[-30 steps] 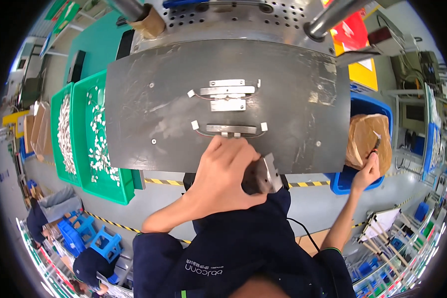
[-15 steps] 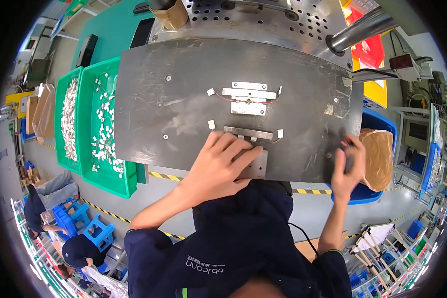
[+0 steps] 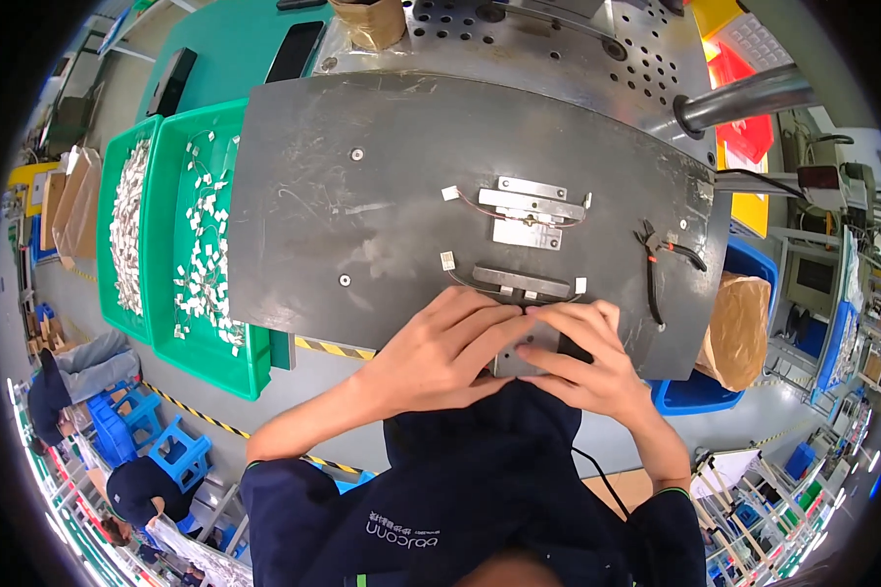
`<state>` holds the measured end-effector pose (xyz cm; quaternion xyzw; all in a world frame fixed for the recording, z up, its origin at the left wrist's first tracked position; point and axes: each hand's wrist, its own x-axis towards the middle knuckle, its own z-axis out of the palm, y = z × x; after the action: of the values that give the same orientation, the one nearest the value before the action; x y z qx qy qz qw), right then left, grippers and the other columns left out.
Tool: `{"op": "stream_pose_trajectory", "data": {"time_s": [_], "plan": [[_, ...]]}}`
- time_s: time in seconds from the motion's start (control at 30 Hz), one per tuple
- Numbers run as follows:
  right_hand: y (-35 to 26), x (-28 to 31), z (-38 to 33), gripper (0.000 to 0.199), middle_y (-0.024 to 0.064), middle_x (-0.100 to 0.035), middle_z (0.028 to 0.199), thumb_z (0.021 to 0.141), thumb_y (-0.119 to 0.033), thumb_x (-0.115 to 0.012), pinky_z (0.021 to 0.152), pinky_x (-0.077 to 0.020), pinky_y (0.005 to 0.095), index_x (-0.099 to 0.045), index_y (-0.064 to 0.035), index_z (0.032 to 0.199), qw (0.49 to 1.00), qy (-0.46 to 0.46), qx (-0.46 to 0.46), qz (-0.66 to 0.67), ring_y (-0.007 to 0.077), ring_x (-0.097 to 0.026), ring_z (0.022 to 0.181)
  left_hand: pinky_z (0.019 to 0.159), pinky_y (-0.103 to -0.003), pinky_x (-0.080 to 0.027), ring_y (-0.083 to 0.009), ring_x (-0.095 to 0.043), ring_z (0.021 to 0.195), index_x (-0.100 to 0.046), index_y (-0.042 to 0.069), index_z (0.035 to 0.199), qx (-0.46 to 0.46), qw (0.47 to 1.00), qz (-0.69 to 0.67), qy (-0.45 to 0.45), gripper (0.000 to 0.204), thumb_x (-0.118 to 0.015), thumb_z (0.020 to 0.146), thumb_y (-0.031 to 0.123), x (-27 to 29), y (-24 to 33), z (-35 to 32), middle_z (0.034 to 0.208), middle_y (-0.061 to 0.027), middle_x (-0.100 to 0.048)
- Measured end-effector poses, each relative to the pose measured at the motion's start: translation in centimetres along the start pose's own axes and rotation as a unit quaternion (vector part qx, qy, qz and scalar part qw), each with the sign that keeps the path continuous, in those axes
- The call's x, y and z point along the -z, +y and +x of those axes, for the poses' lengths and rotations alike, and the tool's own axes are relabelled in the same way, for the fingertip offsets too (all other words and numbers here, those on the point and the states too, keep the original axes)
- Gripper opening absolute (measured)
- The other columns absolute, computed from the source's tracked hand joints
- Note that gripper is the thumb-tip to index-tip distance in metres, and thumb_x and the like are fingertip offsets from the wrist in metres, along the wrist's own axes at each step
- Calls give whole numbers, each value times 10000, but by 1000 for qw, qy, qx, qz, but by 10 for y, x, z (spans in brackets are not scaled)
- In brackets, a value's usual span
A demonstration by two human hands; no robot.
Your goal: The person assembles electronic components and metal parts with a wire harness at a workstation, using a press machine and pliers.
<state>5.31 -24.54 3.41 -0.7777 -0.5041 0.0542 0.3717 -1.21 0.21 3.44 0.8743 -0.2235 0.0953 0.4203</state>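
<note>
My left hand [image 3: 450, 347] and my right hand [image 3: 592, 362] meet at the near metal fixture [image 3: 521, 281], fingers bent and tips close together at its front edge. Whatever they pinch is hidden under the fingertips. A thin wired cable lies along this fixture, with one white connector [image 3: 447, 261] beyond my left fingers and another white connector [image 3: 580, 285] beyond my right. Farther back, a second metal fixture [image 3: 529, 217] bears a similar dark cable with white ends. To the right of my right hand lie small pliers [image 3: 654, 276], untouched, on the dark metal plate [image 3: 411, 176].
Left of the plate stand two green trays [image 3: 255, 357], one heaped with white connectors, the other with scattered cables. A blue bin [image 3: 690, 394] with a brown paper bag [image 3: 739, 333] is at the right. A metal post [image 3: 744, 98] and perforated plate [image 3: 558, 49] stand behind.
My right hand has left the pliers at the right, which now lie in plain sight, and come in beside my left hand at the near fixture. The whole view has shifted slightly.
</note>
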Motion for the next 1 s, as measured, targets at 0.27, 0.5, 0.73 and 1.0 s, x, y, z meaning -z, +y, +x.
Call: {"op": "stream_pose_trajectory", "data": {"time_s": [0.27,0.5,0.73,1.0], "plan": [[45,40,81,442,172,-697,1315,638,-205,-915,967,-466,444,-822,-82,1051,997,57,17,-55,350,-656,1130,918,-425,-511,-310,-665,1001,-704,6,1251,-70,997,-13,37,658,-935,658,173,42,-62,81,1166,-104,-728],[58,27,87,435,154,-687,1358,653,-99,-922,1009,-455,418,-830,-89,1079,998,57,-27,26,325,-651,1152,986,-407,-522,-286,-659,1058,-732,49,1230,4,997,-73,25,620,-942,652,134,33,-79,75,1193,-83,-716],[53,22,80,719,137,-588,1451,746,-252,-906,1120,-362,471,-624,-153,1400,993,45,-72,-84,341,-547,1341,1131,-482,-488,-312,-610,1237,-637,93,1403,-17,996,81,27,789,-941,676,140,28,-70,67,1280,-109,-648],[72,21,73,631,154,-703,1269,668,-123,-946,1058,-430,471,-693,-73,1244,997,73,-37,15,351,-641,1235,1125,-498,-502,-330,-651,1178,-712,88,1310,-7,999,-42,19,668,-909,671,80,21,-86,66,1254,-131,-678]]}}
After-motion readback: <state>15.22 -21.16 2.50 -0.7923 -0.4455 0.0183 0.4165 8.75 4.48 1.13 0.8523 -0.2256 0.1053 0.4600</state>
